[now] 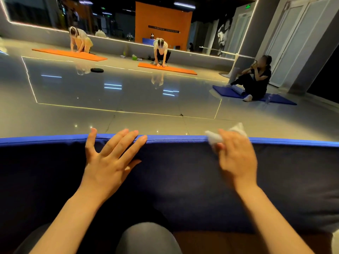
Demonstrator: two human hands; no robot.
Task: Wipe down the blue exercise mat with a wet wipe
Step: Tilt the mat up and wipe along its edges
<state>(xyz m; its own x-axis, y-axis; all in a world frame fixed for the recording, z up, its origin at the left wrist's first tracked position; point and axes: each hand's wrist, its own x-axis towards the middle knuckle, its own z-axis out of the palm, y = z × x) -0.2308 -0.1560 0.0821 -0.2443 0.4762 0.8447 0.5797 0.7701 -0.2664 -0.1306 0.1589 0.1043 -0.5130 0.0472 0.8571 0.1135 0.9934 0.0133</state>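
Left hand [110, 158] flat on mat [183, 180]; right hand [236, 156] grips wipe [216, 137].

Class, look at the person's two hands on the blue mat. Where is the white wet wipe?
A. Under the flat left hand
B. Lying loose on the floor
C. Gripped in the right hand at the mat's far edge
C: the right hand grips the wet wipe at the blue mat's far edge, while the left hand lies flat and holds nothing.

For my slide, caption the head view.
Right hand wipes the blue mat's far edge with a wet wipe; left hand steadies it.
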